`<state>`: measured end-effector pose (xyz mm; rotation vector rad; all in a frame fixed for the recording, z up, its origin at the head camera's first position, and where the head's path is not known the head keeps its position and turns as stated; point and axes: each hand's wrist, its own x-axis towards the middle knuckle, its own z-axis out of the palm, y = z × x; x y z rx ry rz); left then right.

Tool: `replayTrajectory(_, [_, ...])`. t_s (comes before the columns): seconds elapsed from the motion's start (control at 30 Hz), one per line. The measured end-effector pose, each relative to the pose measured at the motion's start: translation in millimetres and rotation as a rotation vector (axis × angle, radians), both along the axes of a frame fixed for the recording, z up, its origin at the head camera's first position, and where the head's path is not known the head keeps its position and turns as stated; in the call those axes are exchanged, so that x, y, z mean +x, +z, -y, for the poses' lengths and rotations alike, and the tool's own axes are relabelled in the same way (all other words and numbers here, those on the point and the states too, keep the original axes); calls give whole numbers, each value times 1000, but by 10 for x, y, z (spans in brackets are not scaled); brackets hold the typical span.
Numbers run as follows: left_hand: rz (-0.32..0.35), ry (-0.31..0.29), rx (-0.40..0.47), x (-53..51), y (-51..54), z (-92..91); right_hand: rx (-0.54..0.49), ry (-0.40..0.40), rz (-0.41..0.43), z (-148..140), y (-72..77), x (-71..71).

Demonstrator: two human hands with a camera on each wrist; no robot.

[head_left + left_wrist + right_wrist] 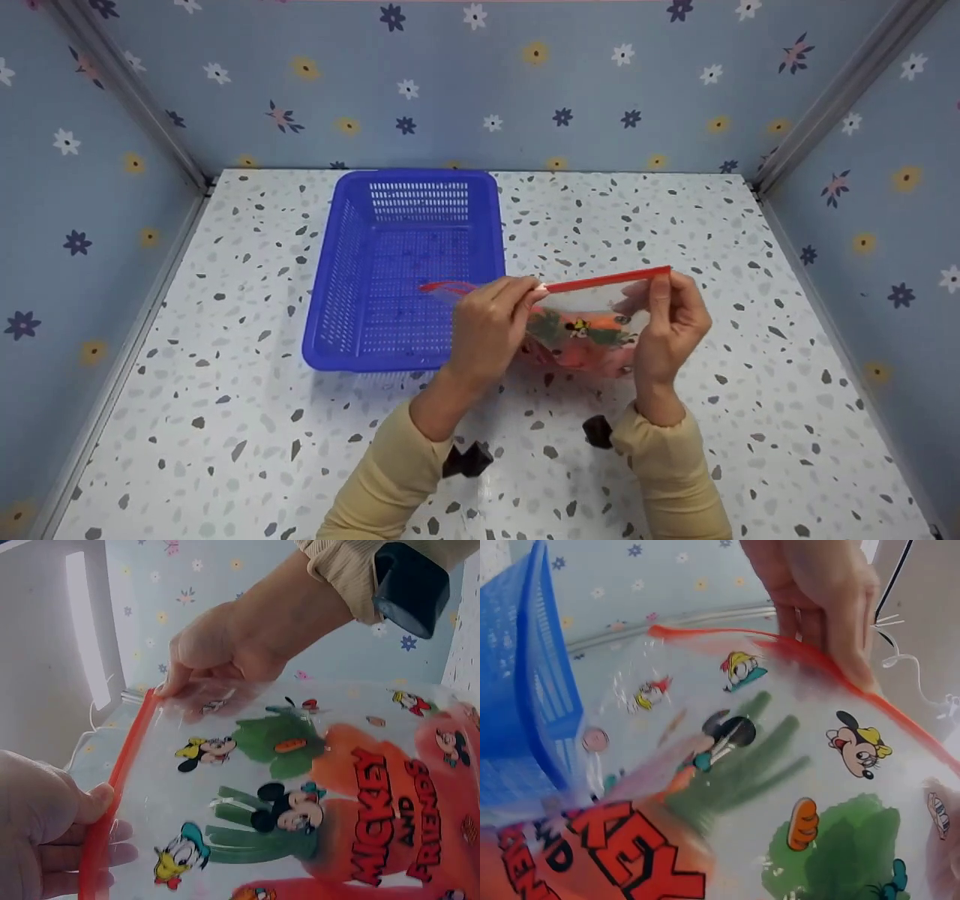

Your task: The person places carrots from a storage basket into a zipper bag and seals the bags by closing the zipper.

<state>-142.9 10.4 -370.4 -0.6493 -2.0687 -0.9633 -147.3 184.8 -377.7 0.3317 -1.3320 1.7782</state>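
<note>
A clear zip bag [589, 304] with a red zip edge is held up between both hands, over the table to the right of the blue basket. My left hand [487, 326] pinches the zip edge partway along. The right hand [671, 330] grips the other end of the edge between thumb and fingers, some fingers showing through the plastic. Cartoon figures and the words "Mickey and Friends" are printed on the bag [277, 795]. Inside lie orange and red things with green tops [345, 765]; their exact kind I cannot tell. Whether the zip is fully closed is unclear.
The blue plastic basket [319, 300] with slotted walls stands behind and left of the hands; the bag's left end overhangs its right side. Flowered panels [480, 90] enclose the speckled white table [247, 420] at the back and sides. Black wrist cameras [598, 433] sit by the sleeves.
</note>
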Motion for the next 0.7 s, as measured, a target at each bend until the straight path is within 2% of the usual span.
replayTrajectory(0.27, [9, 40, -7, 2, -24, 212, -63, -56, -25, -215, 75, -34])
replayTrajectory(0.43, [17, 52, 4, 8, -44, 360, -140, -59, -41, -364, 93, -59])
replayTrajectory(0.7, [100, 74, -7, 2, -20, 569, -180, -92, -21, -540, 24, -40])
